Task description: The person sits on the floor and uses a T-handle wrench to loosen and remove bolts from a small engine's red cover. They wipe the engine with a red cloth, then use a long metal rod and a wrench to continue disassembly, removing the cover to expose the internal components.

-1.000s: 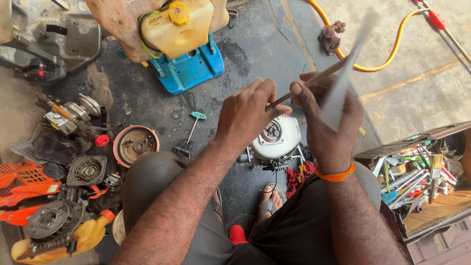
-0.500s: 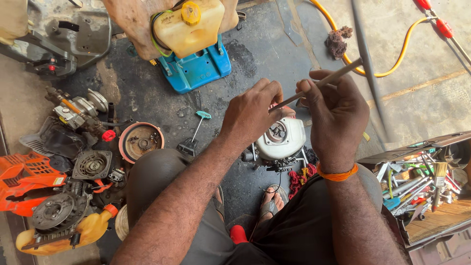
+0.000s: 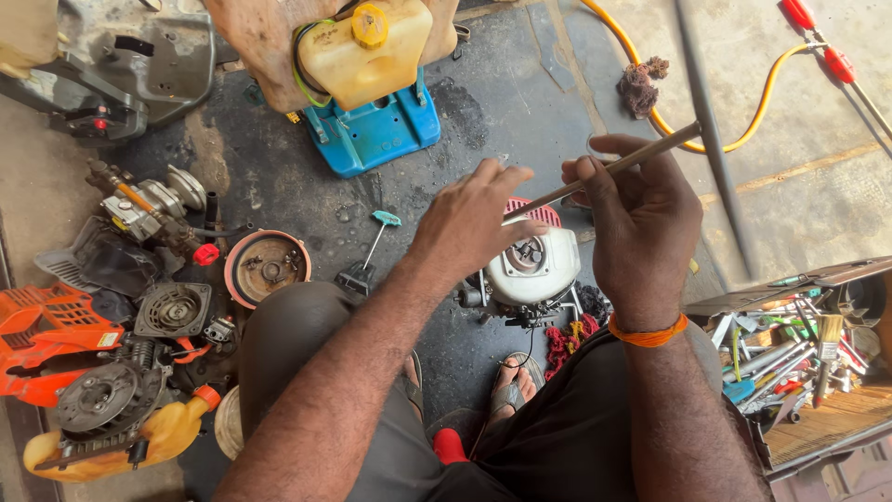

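Hands (image 3: 557, 223) above engine (image 3: 530, 270), perhaps hiding it.

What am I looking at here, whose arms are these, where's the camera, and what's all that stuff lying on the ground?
There is no machine doing the work: these are a person's two bare arms, filmed by a camera worn on their head and pointed down, so you see what they see. They sit on a dark, stained floor.

The right hand holds a thin metal rod in a closed grip, and the left hand meets the rod's near end with its fingertips. Below the hands sits a small white engine.

To the left lie taken-apart engine parts and an orange cover. At the top stands a yellow fuel tank on a blue base. A yellow hose curves at upper right, and an open toolbox is at the right.
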